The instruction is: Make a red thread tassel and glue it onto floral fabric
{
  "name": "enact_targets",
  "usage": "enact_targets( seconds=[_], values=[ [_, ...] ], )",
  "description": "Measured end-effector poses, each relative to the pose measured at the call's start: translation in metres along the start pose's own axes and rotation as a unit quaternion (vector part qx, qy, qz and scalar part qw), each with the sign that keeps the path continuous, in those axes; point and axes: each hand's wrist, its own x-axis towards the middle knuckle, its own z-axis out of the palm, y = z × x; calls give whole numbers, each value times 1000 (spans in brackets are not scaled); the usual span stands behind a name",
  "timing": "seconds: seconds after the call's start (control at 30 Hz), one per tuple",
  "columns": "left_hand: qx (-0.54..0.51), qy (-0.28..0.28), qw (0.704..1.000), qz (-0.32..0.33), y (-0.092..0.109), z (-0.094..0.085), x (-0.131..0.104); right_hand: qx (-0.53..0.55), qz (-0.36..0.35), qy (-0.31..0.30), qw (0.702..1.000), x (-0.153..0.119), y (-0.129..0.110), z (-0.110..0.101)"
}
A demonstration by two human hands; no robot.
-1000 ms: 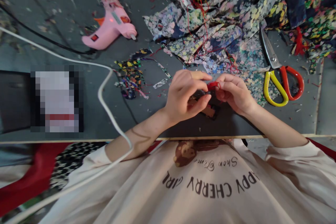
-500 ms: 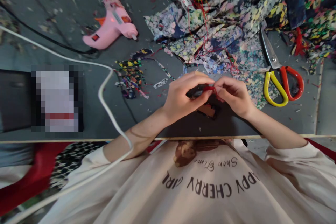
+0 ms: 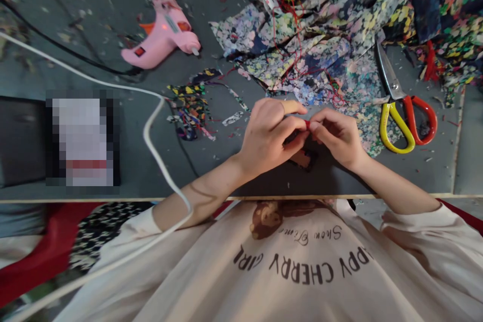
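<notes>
My left hand (image 3: 267, 133) and my right hand (image 3: 337, 137) meet fingertip to fingertip above the table's near side. A small bit of red thread (image 3: 307, 125) is pinched between them, mostly covered by the fingers. The left thumb and index finger close on it, with another finger stretched out above. My right thumb and index finger pinch its other side. Below the hands lies a small brown piece with a dark border (image 3: 302, 159), partly hidden by my left hand. Just beyond my hands spreads a heap of floral fabric pieces (image 3: 294, 65).
Scissors with yellow and red handles (image 3: 396, 95) lie to the right. A pink glue gun (image 3: 162, 43) with a lit red light rests at the upper left. Fabric scraps (image 3: 192, 108) lie left of my hands. A white cable (image 3: 149, 133) crosses over my left forearm.
My left hand has turned, with its fingers curling closer over the red thread; less of the thread shows now. My right hand stays almost in place.
</notes>
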Motion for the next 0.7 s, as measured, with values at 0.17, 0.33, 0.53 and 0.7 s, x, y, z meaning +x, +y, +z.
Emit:
enact_targets(
  seconds=[0.17,0.33,0.53,0.7],
  values=[
    [-111,-46,989,-91,2,-6,5,90,47,-17,995,3,-2,-1],
    [-90,-60,992,-63,-1,-6,5,52,18,-32,998,0,1,-2],
    [-84,-37,995,-46,-7,-3,2,11,17,-44,999,-1,4,-4],
    [-145,-53,984,-92,-4,-6,8,5,27,-68,997,1,1,-6]
  ],
)
